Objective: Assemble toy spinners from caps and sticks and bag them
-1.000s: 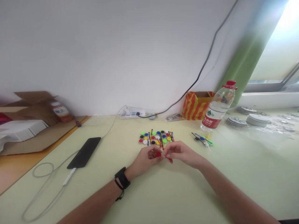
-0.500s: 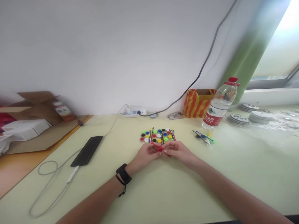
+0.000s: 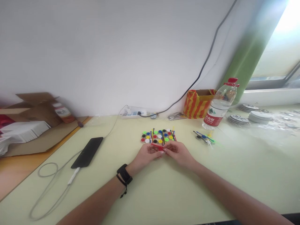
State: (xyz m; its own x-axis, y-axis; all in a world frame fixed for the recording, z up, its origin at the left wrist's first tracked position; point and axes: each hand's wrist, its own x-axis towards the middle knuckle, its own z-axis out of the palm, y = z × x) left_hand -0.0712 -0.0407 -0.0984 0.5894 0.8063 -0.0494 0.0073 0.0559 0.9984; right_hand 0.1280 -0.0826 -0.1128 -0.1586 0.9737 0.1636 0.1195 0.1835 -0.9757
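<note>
My left hand (image 3: 147, 153) and my right hand (image 3: 178, 153) meet at the middle of the table. Between their fingertips is a small red arrow spinner (image 3: 160, 149), its thin pointer reaching toward the left fingers. Both hands are closed on it, and the fingers hide part of it. Just beyond lies a group of round colored spinner pieces (image 3: 159, 136) in rows, with arrow pointers laid among them. To the right of my right hand, a smaller cluster of spinner pieces (image 3: 198, 137) has black, blue, green and white parts.
A black phone (image 3: 87, 152) on a grey cable lies at left. Cardboard and white cards (image 3: 35, 128) are at far left. Along the wall stand a power strip (image 3: 134, 112), a striped bag (image 3: 197, 104) and a water bottle (image 3: 217, 109). White disc stacks (image 3: 260, 117) sit at right.
The red spinner has tilted, so its round part shows less than before. My right fingers have curled in closer around it. The pieces on the table have not moved.
</note>
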